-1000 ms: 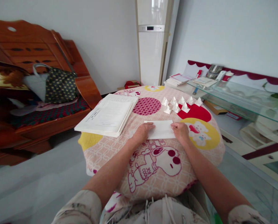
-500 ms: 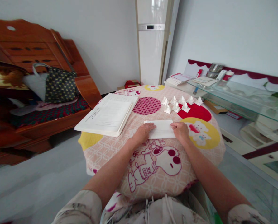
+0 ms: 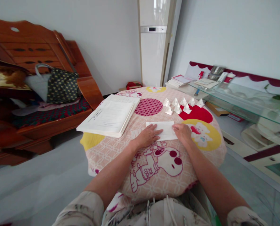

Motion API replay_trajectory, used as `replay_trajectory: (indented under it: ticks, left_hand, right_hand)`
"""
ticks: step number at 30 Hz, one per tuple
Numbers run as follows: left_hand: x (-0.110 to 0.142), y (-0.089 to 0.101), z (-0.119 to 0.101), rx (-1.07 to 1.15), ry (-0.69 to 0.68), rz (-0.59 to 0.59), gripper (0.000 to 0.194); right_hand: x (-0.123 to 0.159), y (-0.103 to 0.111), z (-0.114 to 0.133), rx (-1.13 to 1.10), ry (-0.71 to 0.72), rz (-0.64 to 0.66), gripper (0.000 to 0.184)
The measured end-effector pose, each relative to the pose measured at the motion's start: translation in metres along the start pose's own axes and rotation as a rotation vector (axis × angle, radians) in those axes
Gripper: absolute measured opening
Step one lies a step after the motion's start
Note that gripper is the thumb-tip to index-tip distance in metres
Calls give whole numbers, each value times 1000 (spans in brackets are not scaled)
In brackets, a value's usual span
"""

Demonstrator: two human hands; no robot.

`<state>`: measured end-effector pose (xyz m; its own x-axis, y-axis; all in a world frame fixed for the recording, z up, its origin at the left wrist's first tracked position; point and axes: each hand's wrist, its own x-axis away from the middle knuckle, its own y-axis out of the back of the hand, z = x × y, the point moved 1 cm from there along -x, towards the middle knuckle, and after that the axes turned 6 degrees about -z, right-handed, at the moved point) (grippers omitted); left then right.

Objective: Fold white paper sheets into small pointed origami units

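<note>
A folded sheet of white paper (image 3: 167,131) lies flat on the round table in front of me. My left hand (image 3: 149,135) rests on its left part, palm down with the fingers spread. At the right edge of the paper, my right hand (image 3: 182,131) pinches it between thumb and fingers. Beyond the hands stand several small folded white paper pyramids (image 3: 177,108) in two rows. To the left lies a thick stack of printed paper sheets (image 3: 109,114).
A patterned cloth (image 3: 121,157) covers the table. On the right stands a glass-topped cabinet (image 3: 245,100) with papers, metal containers and a cup. A wooden bench (image 3: 41,119) holding a dotted bag (image 3: 62,86) is at left. Behind the table rises a tall white air conditioner (image 3: 153,56).
My left hand has slid right over the paper and its fingers have spread out flat. The right hand keeps its pinch at the right edge. The view has shifted slightly.
</note>
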<state>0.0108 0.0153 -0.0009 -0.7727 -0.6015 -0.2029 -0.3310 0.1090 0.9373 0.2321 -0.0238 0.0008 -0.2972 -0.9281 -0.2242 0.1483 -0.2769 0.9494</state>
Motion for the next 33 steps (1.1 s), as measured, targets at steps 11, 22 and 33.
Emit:
replay_trajectory:
  ticks: [11, 22, 33]
  left_hand:
    - [0, 5, -5, -62, -54, 77, 49]
    - [-1, 2, -3, -158, -88, 121, 51]
    - [-2, 1, -4, -152, -80, 96, 44]
  right_hand:
    - [5, 1, 2, 204, 135, 23, 34]
    - [25, 17, 26, -183, 188, -119, 24]
    - [29, 18, 53, -351, 71, 280, 12]
